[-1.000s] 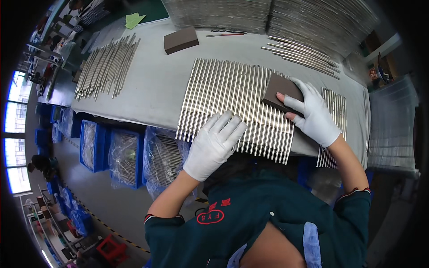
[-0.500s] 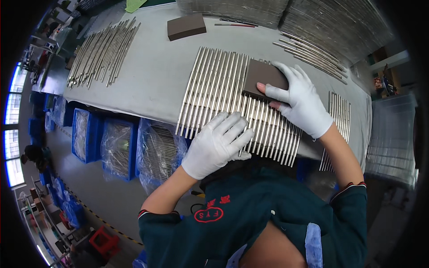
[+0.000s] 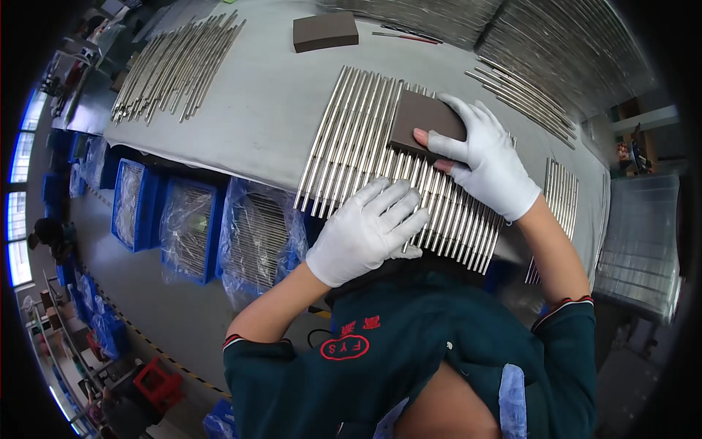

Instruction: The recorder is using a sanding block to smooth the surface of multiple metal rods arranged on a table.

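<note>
Many slim silvery metal rods [image 3: 333,154] lie side by side in a row on the grey-covered table, their near ends reaching past its front edge. My left hand [image 3: 365,233], in a white glove, rests flat on the near part of the rods with its fingers stretched out. In my right hand [image 3: 491,157] is a dark brown rectangular block [image 3: 426,123], which looks like a sanding sponge. It lies flat on the rods. The glove's thumb and a finger show bare tips at the block's near side; the other fingers are round its far right side.
Another brown block [image 3: 325,31] lies at the back of the table [image 3: 252,102]. Loose rods [image 3: 175,66] are spread at the left, more rods [image 3: 523,101] at the back right and beside my right forearm. Plastic-lined blue crates [image 3: 191,230] of rods stand below the front edge.
The block and my right hand have shifted slightly left across the rods. My left hand remains on the near rods. The whole view has turned a little.
</note>
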Demonstrator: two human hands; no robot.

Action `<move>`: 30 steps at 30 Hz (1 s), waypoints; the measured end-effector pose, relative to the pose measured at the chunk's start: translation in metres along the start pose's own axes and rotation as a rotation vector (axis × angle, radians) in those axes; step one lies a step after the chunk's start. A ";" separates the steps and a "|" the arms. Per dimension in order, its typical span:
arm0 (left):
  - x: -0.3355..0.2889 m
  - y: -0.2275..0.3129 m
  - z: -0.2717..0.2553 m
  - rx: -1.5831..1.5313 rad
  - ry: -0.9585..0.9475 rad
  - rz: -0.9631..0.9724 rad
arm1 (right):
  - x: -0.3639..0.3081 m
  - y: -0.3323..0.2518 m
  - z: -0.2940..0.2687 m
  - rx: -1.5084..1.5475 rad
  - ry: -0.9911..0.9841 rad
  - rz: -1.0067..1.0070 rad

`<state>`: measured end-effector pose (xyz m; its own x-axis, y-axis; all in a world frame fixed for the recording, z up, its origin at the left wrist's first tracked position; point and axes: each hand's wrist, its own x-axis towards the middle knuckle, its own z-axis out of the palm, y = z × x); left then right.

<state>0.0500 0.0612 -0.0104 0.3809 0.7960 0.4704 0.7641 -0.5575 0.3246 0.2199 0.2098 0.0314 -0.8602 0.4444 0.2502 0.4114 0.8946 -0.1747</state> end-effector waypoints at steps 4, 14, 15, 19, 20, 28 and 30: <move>-0.004 0.001 0.002 0.005 -0.012 -0.013 | -0.031 0.015 -0.013 0.096 -0.052 0.038; -0.004 -0.001 0.002 -0.008 -0.024 -0.002 | -0.007 0.021 -0.003 0.306 0.153 0.229; -0.003 0.000 0.001 -0.010 -0.025 0.001 | -0.018 0.028 -0.008 0.323 0.214 0.270; 0.002 0.004 -0.006 -0.030 -0.084 -0.032 | -0.057 0.039 -0.030 0.205 0.129 0.311; 0.002 0.005 -0.008 -0.064 -0.092 -0.050 | -0.066 0.039 -0.032 0.173 0.097 0.336; 0.006 0.002 -0.019 0.020 -0.136 -0.066 | -0.106 0.031 -0.041 0.030 0.006 0.344; 0.008 -0.010 -0.037 0.189 -0.085 -0.144 | -0.108 0.030 -0.040 0.025 -0.011 0.327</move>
<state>0.0264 0.0648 0.0201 0.2975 0.8855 0.3570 0.8945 -0.3892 0.2201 0.3372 0.1910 0.0371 -0.6870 0.7073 0.1666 0.6591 0.7030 -0.2671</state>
